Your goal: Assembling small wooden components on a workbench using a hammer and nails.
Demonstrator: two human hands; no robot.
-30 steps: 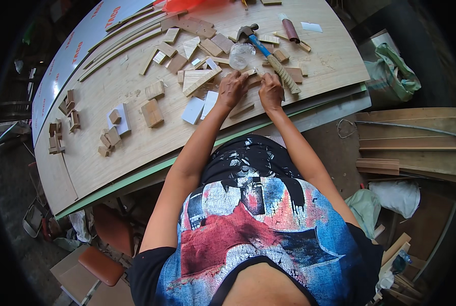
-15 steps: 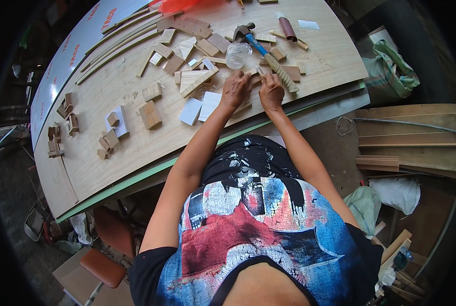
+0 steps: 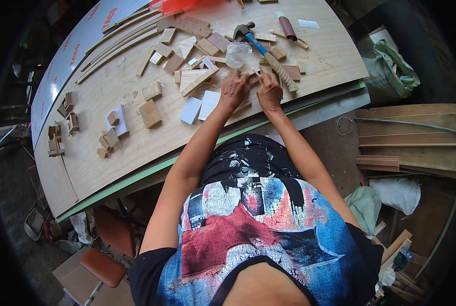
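Observation:
My left hand [image 3: 234,88] is closed near the table's front edge, its fingertips on a small brown wood piece [image 3: 253,80]. Close on its right, my right hand [image 3: 270,92] is closed too, with a small pale, shiny-looking item [image 3: 256,70] at its fingertips. That item is too small to name, and the fingers hide most of the wood piece. A claw hammer [image 3: 261,50] with a blue and tan handle lies just beyond my right hand. Past my left hand stands a clear plastic container [image 3: 237,54]. Two white rectangular pieces [image 3: 209,104] lie beside my left wrist.
Wood offcuts [image 3: 187,47] are scattered across the plywood tabletop [image 3: 116,166]. Small assembled wooden pieces [image 3: 55,140] stand at the far left. A dark red cylinder [image 3: 287,28] lies at the back right. Boards [image 3: 406,137] and sacks [image 3: 391,69] are right of the table.
My right hand has shifted slightly left and toward me, and its fingers have moved a little at the small item. My left hand stays almost in place.

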